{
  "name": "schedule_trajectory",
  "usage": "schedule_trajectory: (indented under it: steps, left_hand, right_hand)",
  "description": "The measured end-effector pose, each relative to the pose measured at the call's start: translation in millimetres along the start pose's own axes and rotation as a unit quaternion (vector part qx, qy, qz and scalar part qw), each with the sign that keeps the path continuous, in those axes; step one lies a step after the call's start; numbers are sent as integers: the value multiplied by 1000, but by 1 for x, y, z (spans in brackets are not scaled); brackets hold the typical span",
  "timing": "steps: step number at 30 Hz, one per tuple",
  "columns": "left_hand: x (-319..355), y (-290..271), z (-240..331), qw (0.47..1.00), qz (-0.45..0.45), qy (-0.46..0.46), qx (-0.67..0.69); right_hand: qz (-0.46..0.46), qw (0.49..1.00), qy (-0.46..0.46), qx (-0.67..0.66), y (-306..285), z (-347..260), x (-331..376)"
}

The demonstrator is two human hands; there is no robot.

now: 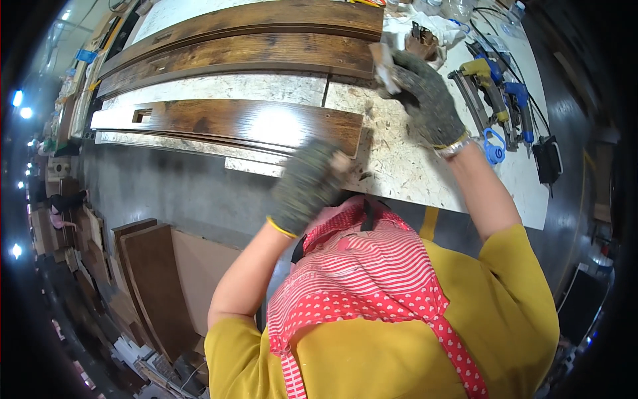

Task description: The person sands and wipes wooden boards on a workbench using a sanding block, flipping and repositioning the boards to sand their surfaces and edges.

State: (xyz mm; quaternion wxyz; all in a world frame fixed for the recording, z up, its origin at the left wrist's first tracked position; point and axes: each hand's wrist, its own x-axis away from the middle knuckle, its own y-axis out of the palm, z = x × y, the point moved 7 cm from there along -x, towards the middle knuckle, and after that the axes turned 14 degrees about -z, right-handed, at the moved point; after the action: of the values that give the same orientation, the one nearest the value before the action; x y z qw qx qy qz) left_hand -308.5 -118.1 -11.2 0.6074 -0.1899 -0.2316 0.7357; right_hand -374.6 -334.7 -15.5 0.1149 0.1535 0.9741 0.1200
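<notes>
Well — glossy streaked plank (216,120); knit-gloved left hand (307,186)

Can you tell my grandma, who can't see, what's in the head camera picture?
A person's gloved right hand holds a small, blurred pale item over a stained white table; the gloved left hand is by the right end of the closest brown board. Two more brown boards lie behind it, and tools sit at the right.

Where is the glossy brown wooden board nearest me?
In the head view, the glossy brown board lies left of centre at the near edge of the white worktable, the dark-gloved left hand by its right end.
</notes>
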Motion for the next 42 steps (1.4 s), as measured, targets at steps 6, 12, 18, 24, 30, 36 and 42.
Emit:
schedule_trajectory:
  steps: [6,12,18,24,30,36,42]
  left_hand:
    - [-14,25,1,934,58,130,-327]
    - [16,31,5,965,-81,96,-228]
    - [2,6,-23,948,86,83,-294]
    - [64,-40,-82,917,89,-6,-388]
    - [72,-98,-94,913,213,-95,-336]
    - [13,-31,-54,912,164,-20,-377]
    - [83,-125,-130,876,256,-190,-362]
  right_hand:
    - [-106,984,-92,111,55,32,-37]
    - [-21,964,233,-124,56,90,-28]
    - [-91,993,-42,-59,77,89,-49]
    - [-72,978,117,-155,73,110,-37]
    - [-36,974,116,-193,81,99,-35]
    - [-18,998,49,-44,73,92,-33]
    - [-32,972,124,-195,81,100,-35]
